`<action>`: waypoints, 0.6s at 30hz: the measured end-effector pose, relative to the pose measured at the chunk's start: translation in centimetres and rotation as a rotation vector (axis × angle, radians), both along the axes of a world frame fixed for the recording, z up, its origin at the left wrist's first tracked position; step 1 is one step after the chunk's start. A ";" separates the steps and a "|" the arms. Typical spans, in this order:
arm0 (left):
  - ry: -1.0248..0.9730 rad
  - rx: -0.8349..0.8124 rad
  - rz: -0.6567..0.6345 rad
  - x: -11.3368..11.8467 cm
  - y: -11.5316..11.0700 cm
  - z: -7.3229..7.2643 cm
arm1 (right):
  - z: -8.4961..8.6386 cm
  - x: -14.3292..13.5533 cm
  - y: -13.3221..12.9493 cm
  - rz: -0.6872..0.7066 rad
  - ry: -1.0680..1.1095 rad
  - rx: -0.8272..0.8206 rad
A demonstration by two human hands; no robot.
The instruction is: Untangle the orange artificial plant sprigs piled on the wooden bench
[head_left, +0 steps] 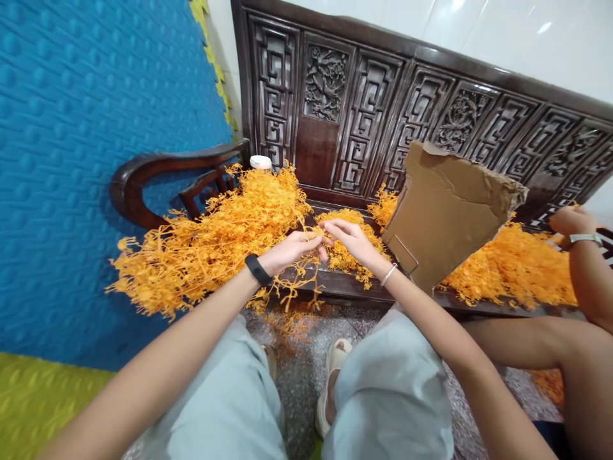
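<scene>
"Where is the orange sprig (312, 230)?"

"Between the person's two hands, just above the near edge of the bench. Its thin stems pass by the fingers."

"And how do the hands stand?"

"The left hand (302, 248) has its fingers closed on the sprig. The right hand (348, 237) meets it from the other side, fingers bent and tips at the stems; whether those tips grip or only touch, one cannot tell."

"Anything at the wrists?"

"A black band (258, 270) on the left, a thin pale bangle (389, 275) on the right."

"What lies around them?"

"A big orange heap (215, 249) to the left, spilling past the bench end, and a smaller pile (343, 260) under and beyond the right hand. Loose orange bits (292, 329) lie on the speckled floor below."

"Farther right?"

"A brown cardboard piece (450, 204) stands tilted on the bench. Beyond it is another orange heap (522, 268), with a co-worker's hand (572, 220) raised above its far right side."

"And the far side?"

"The dark carved backrest (318, 150) of the bench, with a white-topped container (261, 162) behind the left heap. At the left is a blue textured mat (96, 128); nearest the viewer, the person's pale trousers (383, 390) and a cream sandal (325, 402)."
</scene>
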State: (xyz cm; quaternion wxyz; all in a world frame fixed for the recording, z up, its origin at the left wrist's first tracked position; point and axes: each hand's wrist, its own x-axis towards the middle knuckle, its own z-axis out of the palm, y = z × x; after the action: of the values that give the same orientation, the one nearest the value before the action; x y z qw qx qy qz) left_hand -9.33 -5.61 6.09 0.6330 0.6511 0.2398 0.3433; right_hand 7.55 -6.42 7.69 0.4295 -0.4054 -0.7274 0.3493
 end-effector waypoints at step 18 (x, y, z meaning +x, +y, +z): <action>0.205 -0.010 0.117 1.6 0.0 -1.0 | -0.7 2.2 1.5 -0.078 0.262 -0.237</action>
State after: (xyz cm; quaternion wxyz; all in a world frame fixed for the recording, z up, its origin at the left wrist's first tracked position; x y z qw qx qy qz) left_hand -7.71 -5.60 5.05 0.5874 0.6645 0.3426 0.3098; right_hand 9.76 -4.90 7.00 0.4829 -0.4322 -0.6028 0.4654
